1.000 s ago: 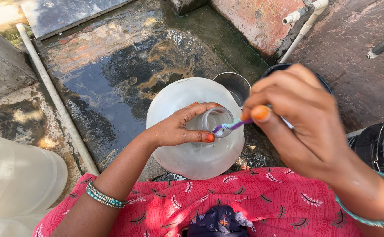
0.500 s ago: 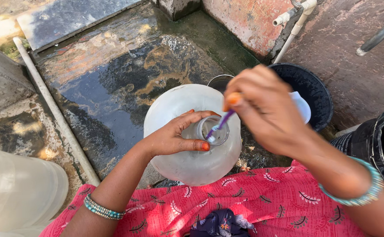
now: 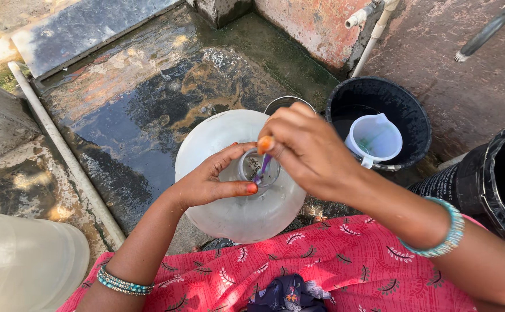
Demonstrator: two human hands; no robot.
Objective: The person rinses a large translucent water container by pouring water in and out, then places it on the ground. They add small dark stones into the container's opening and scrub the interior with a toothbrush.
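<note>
The right hand (image 3: 313,153) has come in over the mouth of the large translucent water jug (image 3: 238,214) since a second ago, when it hung further right and higher with the small purple-handled brush (image 3: 263,167) only nearing the opening; now the brush points steeply down, its lower end inside the neck, and the fingers are pinched closed on its upper end. The left hand (image 3: 209,185) has barely shifted: its grip is closed around the jug's neck, thumb and fingers curling round the rim on the near-left side, steadying it. The jug itself stands in the same spot on the wet concrete floor (image 3: 125,127), just in front of the person's knees, which are covered by red patterned cloth (image 3: 333,266). With the brush lowered into the neck, the work reads as scrubbing the inside of the mouth, now under way rather than being lined up; how deep the bristles reach cannot be told through the cloudy plastic. Behind the jug, partly hidden by it, shows the rim of a metal vessel (image 3: 287,103). To the right a black bucket (image 3: 379,115) holds a white plastic mug (image 3: 375,140), and another dark container (image 3: 503,185) stands at the right edge. A white pipe (image 3: 62,150) runs along the floor's left side, and a pale container (image 3: 21,263) fills the lower left corner.
</note>
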